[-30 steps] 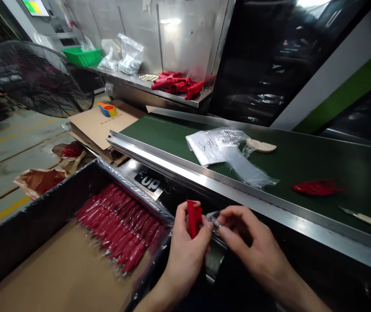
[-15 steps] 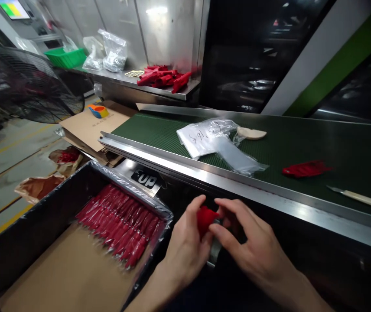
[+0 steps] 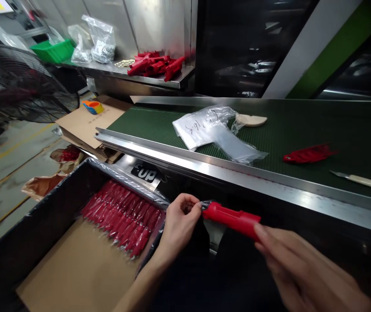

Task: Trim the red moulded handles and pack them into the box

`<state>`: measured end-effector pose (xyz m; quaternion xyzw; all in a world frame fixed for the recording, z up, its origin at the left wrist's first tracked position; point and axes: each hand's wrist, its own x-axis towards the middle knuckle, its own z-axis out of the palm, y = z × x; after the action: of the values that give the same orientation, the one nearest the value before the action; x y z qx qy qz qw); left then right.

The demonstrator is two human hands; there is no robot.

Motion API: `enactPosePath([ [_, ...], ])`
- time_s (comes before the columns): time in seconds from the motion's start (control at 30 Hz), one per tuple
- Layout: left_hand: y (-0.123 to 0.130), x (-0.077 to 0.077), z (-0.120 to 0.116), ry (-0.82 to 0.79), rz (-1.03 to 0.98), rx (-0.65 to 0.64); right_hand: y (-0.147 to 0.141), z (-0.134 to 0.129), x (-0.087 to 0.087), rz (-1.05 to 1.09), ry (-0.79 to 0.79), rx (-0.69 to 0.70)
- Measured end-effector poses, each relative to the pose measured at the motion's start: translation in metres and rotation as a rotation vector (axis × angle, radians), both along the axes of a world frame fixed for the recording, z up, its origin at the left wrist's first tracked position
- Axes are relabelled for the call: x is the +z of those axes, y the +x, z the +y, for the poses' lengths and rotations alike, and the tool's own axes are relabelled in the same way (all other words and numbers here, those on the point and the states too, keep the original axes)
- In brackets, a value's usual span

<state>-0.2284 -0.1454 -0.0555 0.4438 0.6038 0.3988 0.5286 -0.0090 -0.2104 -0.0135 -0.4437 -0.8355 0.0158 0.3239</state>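
A long red plastic part (image 3: 232,218) lies across the space between my hands, in front of the conveyor's metal edge. My right hand (image 3: 297,260) grips its right end between thumb and fingers. At the other end, my left hand (image 3: 181,221) is closed in a pinch on a bit of clear plastic bag (image 3: 206,204), which touches the part's tip. How far the bag reaches over the part is hard to see. To the left, a dark lined crate (image 3: 39,212) contains rows of bagged red parts (image 3: 120,214) on cardboard.
The green conveyor belt (image 3: 153,119) carries plastic bags (image 3: 201,128), a beige curved piece (image 3: 252,120), another red part (image 3: 309,154) and a knife (image 3: 367,181). Red parts (image 3: 156,64) are heaped on a metal shelf behind. A tape roll (image 3: 93,107) rests on flat cardboard; a fan (image 3: 26,82) stands left.
My hands have moved apart. The red part, mostly hidden between them before, now shows lengthwise, with my right hand at its right end and my left hand pinching plastic at its left end.
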Motion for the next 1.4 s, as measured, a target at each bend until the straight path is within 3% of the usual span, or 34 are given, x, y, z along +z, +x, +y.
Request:
enactPosePath([
  [0.17,0.007,0.011,-0.003,-0.058,-0.100,-0.001,0.012,-0.005,-0.014,-0.211,-0.002,0.144],
  [0.43,0.005,0.012,-0.009,-0.059,-0.160,-0.014,0.004,-0.014,-0.022,-0.040,0.046,0.034],
  [0.7,-0.004,0.002,-0.013,0.073,-0.082,-0.110,-0.002,0.006,-0.024,-0.109,-0.027,0.304],
  [0.93,0.009,-0.006,-0.043,0.122,0.043,-0.110,-0.039,-0.002,-0.039,0.142,0.109,-0.128],
  [1.0,0.011,-0.006,-0.049,0.116,0.050,-0.119,-0.046,-0.005,-0.042,0.217,0.087,-0.163],
  [1.2,-0.004,-0.002,-0.052,0.213,0.079,-0.158,-0.023,0.010,-0.054,0.114,-0.161,0.261],
  [1.4,-0.009,-0.006,-0.064,0.386,0.080,-0.292,-0.021,0.021,-0.070,0.073,-0.368,0.399],
])
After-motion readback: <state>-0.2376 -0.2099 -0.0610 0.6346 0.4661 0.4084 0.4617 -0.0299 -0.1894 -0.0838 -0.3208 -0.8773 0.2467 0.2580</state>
